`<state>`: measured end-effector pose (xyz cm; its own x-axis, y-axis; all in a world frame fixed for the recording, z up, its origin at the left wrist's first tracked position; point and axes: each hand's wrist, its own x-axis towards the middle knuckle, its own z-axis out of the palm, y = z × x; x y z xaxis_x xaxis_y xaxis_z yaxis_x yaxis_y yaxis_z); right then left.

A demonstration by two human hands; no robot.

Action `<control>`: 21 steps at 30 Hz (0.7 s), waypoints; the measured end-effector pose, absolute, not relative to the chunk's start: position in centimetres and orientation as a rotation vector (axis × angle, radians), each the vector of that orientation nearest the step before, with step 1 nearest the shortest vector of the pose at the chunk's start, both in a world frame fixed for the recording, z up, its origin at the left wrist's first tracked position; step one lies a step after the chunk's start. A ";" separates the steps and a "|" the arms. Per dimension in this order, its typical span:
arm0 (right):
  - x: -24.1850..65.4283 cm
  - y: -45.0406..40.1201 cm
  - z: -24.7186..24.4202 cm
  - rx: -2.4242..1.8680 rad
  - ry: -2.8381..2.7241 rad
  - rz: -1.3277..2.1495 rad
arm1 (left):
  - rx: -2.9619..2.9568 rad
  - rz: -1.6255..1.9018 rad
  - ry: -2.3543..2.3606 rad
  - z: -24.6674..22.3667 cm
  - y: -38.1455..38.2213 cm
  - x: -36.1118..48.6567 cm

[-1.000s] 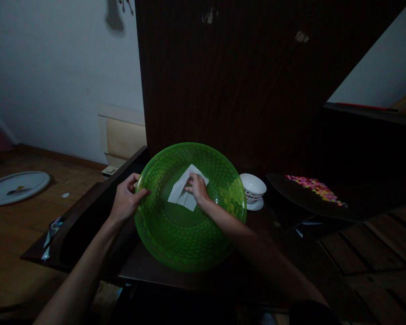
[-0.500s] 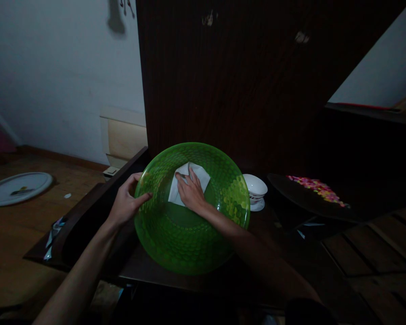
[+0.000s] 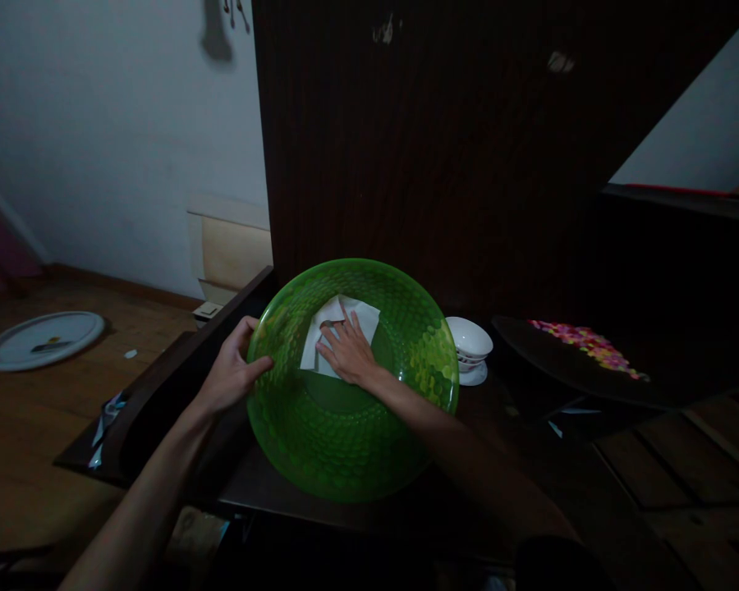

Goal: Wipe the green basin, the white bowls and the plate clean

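A round green plastic basin (image 3: 351, 447) with a scale-like pattern is tilted toward me over the dark table. Its left rim is gripped by my left hand (image 3: 234, 365), thumb on the inside and fingers behind the rim. Inside the basin, my right hand (image 3: 348, 349) lies spread and flat on a white paper or cloth sheet (image 3: 313, 357), pressing it against the bottom. The fingers of that hand are apart, and part of the sheet is hidden beneath them.
White bowls (image 3: 470, 338) are stacked on a saucer (image 3: 474, 375) right of the basin. Pink and yellow pieces (image 3: 585, 345) lie on a dark surface farther right. A dark wooden panel (image 3: 406, 164) rises behind. On the floor at left sits a white oval lid or tray (image 3: 43, 339).
My right hand's fingers have spread wider and flatter on the white sheet, which has shifted slightly left. My left hand keeps its grip on the rim. The view has shifted a little.
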<state>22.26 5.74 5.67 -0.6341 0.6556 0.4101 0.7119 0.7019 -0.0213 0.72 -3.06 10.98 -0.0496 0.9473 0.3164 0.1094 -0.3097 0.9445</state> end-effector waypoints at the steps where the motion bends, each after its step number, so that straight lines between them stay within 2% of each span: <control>1: 22.0 5.6 5.7 -1.046 -2.531 -0.190 | 1.487 1.439 1.171 11.0 -3.1 0.7; 15: 20.1 4.2 3.8 -0.831 -2.737 -0.374 | 1.353 1.430 1.250 10.6 -3.1 0.8; 21: 21.3 2.5 3.1 -0.678 -2.914 -0.271 | 1.307 1.473 1.310 9.8 -2.8 0.3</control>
